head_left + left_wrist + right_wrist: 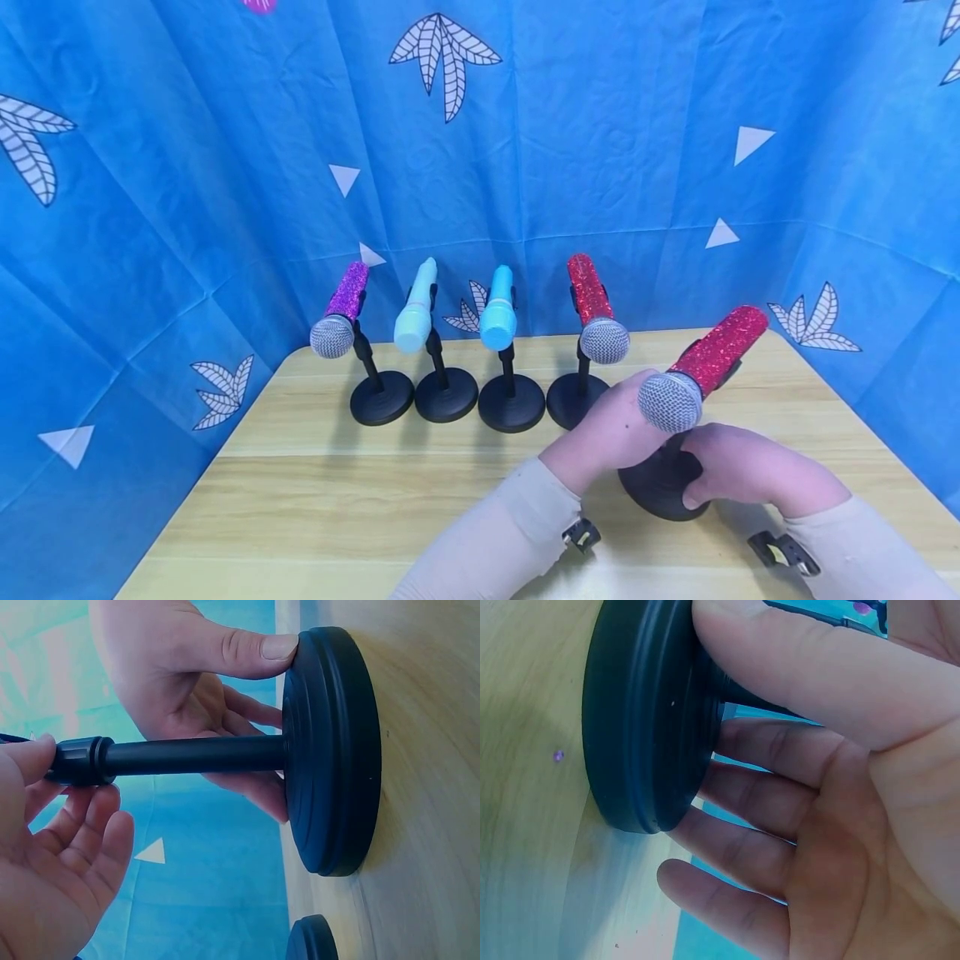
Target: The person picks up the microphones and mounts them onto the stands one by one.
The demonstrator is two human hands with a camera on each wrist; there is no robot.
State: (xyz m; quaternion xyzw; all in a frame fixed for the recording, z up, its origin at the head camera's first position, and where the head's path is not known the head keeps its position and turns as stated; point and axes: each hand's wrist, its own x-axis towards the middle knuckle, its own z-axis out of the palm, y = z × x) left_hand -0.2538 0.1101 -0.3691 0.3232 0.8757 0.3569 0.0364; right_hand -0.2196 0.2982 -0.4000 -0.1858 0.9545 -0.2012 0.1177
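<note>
A red glitter microphone [722,352] with a silver mesh head lies slanted in the clip of a black microphone stand [654,490] at the right of the table. My left hand [618,427] pinches the collar [81,760] at the top of the stand's stem between thumb and fingers. Low down, my right hand [742,468] grips the round base [641,727], its thumb laid on the upper face and several fingers at the rim. The bare stem [195,755] runs between the two hands.
To the left stand more microphones on black stands in a row: purple glitter [348,293], pale mint [417,308], bright blue [499,308] and another red one [591,292], close beside my left hand. A blue patterned curtain [585,183] hangs behind the wooden table [337,517].
</note>
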